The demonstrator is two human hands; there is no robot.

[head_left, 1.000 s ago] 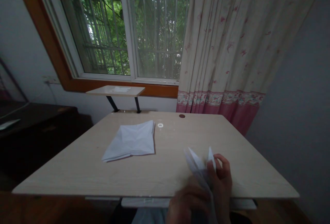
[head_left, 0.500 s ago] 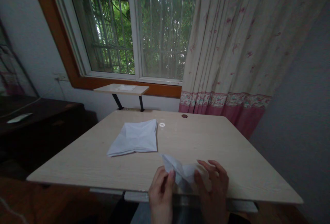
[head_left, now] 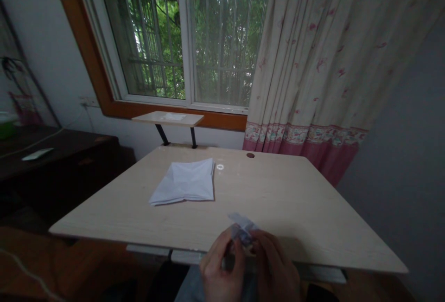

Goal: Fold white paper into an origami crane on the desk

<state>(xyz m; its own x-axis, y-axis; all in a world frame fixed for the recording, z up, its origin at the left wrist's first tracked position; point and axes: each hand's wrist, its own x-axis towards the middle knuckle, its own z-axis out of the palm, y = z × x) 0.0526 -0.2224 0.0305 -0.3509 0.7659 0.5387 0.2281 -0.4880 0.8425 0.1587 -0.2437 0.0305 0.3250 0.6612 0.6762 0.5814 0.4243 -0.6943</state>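
Observation:
Just above the near edge of the pale wooden table [head_left: 278, 200], both my hands grip one thin white sheet [head_left: 245, 223], which looks like tissue or soft paper and is crumpled between them. My left hand [head_left: 224, 260] pinches its left side between thumb and fingers. On its right side, the curled fingers of my right hand [head_left: 276, 260] close over it. Part of the sheet sticks up beyond the fingertips; the rest is hidden by my hands. Farther off to the left lies a flat stack of folded white sheets [head_left: 189, 181].
A small raised shelf [head_left: 149, 117] on black legs stands at the table's back left, with a white sheet on it. A dark cabinet [head_left: 69, 153] is at the left. Behind are a barred window [head_left: 187, 51] and a floral curtain [head_left: 323, 61].
My hands have come closer together, the right one moving left and curling its fingers in. The white sheet, more spread out before, is now bunched up. The view has shifted slightly.

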